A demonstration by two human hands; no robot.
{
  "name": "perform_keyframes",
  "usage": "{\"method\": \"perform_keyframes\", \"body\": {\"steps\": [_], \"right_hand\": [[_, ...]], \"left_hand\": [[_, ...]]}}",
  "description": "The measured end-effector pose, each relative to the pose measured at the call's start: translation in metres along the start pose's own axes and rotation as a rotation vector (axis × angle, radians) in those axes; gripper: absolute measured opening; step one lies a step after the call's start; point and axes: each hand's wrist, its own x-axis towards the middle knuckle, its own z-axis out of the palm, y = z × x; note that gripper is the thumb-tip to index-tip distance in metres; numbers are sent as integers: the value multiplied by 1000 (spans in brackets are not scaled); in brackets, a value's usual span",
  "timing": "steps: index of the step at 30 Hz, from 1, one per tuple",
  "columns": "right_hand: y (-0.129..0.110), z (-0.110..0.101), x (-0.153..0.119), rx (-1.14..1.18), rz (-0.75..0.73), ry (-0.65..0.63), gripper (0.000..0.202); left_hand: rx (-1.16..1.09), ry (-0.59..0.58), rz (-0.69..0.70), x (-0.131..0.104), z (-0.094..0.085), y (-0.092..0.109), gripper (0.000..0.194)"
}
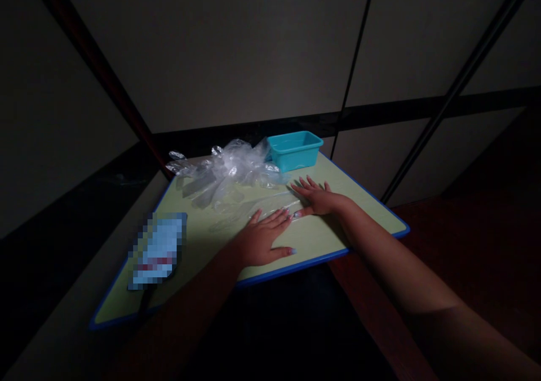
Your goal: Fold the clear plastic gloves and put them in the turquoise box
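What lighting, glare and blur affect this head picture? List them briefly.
Head view: dim overall, light pooled on the pale green blue-edged table; surroundings fall into near black; faint glare on the heap of clear plastic gloves; a pixelated blur hides the blue item; both hands stay sharp; wide-angle slant tilts the wall lines.

Thin clear film on a smooth matt board

We see a heap of clear plastic gloves (224, 169), thin, crinkled and glossy, and one flattened glove (262, 207) of the same film. The table (321, 237) looks smooth and matt pale green, its edge blue. The teal bin (295, 150) looks like smooth moulded plastic with a soft sheen.
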Motion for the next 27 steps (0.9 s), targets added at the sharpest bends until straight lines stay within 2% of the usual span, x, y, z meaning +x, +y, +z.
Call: {"method": "perform_keyframes", "body": {"steps": [13, 21, 27], "right_hand": [[3, 2, 2, -6, 2, -12, 100], [2, 1, -1, -16, 1, -29, 96], [3, 4, 2, -23, -16, 7, 87]], "left_hand": [[-29, -60, -153, -7, -6, -3, 70], [13, 6, -243, -8, -6, -9, 64], [-10, 60, -201, -8, -8, -7, 64]]}}
